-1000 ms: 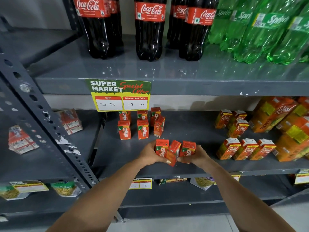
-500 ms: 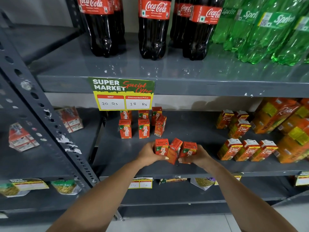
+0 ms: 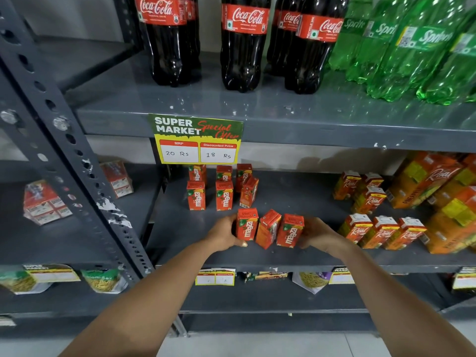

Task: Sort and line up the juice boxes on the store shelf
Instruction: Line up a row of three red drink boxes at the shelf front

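Juice boxes: three red ones (image 3: 269, 228) in a row btwn both hands, on the shelf (image 3: 257, 256) near its front edge.
Left hand (image 3: 223, 234): curled narrow round the left box (image 3: 246, 224), thumb tip at its base, fingers hidden behind it.
Right hand (image 3: 318, 234): pressed vs. the right box (image 3: 290, 230), fingers wrapped round its far side; grip closed on it.
Middle box (image 3: 268, 228): tilted & twisted, corner fwd, squeezed btwn the other two, not held directly.
Step in hand (judged): squaring up this trio as a front row.
How to do well: ease the squeeze a bit, turn middle box face-fwd & upright, then press all three flush. Keep bases flat on shelf; no lifting.
Beyond the hands: two rows of same red boxes (image 3: 222, 189) further back; rightmost one (image 3: 248, 191) leaning, likely needs straightening too.
Alignment: front row prob. wants shifting toward left-hand side to sit under those columns.
Right of right hand: orange boxes (image 3: 381, 231), diff. brand, near but apart. Keep separate.
Risk: too hard a squeeze pops the middle box out.
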Demonstrator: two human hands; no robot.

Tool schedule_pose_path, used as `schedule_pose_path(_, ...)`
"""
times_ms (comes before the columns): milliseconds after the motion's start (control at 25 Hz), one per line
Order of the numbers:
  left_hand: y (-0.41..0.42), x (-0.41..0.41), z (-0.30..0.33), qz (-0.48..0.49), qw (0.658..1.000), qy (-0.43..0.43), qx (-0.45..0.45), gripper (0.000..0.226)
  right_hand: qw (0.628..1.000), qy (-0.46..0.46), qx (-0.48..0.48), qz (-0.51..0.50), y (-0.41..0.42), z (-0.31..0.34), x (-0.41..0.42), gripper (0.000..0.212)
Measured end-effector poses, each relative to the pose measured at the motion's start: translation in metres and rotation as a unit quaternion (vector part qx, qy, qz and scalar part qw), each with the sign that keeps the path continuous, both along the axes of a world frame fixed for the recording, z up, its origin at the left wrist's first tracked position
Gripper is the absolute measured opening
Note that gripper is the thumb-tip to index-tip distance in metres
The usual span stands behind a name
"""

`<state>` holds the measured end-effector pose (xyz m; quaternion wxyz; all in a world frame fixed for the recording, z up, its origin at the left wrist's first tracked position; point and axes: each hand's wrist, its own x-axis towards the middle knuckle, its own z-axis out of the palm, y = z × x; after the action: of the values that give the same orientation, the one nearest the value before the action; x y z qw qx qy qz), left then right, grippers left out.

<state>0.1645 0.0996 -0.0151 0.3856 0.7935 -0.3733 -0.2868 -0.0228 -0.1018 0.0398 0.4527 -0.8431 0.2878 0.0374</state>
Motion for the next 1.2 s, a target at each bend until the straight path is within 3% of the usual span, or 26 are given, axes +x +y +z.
schedule_pose_path(80, 0.021, 0.007, -0.005, -0.01, 0.996, -0.088, -0.016, 0.076, 1.0, 0.004, 0.012, 0.017, -0.002, 0.018, -0.001, 0.067)
schedule_pose_path(160, 0.046, 0.016, -0.015, 0.012, 0.971, -0.237, -0.005, 0.07, 0.997, -0.01, 0.072, 0.003, -0.004, 0.037, 0.003, 0.074)
schedule_pose_path(280, 0.069, 0.018, -0.029, 0.065, 0.936, -0.336, 0.084, 0.074, 0.992, -0.051, 0.118, 0.018, 0.004, 0.058, 0.017, 0.063)
schedule_pose_path(480, 0.068, 0.013, -0.031, 0.073, 0.924, -0.352, 0.13, 0.078, 0.987, 0.01, -0.092, 0.134, 0.032, 0.065, 0.047, 0.056)
schedule_pose_path(680, 0.069, 0.016, -0.034, 0.072, 0.924, -0.353, 0.13, 0.079, 0.958, 0.046, -0.227, 0.17, 0.036, 0.055, 0.057, 0.041)
schedule_pose_path(840, 0.069, 0.017, -0.036, 0.073, 0.923, -0.358, 0.116, 0.078, 0.954, 0.033, -0.271, 0.124, 0.033, 0.055, 0.059, 0.036)
schedule_pose_path(1000, 0.069, 0.016, -0.037, 0.073, 0.922, -0.36, 0.122, 0.078, 0.949, 0.006, -0.299, 0.097, 0.043, 0.054, 0.068, 0.046)
schedule_pose_path(1120, 0.069, 0.016, -0.037, 0.076, 0.922, -0.358, 0.129, 0.08, 0.932, 0.015, -0.334, 0.14, 0.045, 0.058, 0.071, 0.054)
schedule_pose_path(1200, 0.068, 0.016, -0.037, 0.081, 0.922, -0.357, 0.127, 0.081, 0.928, 0.056, -0.302, 0.21, 0.043, 0.066, 0.071, 0.058)
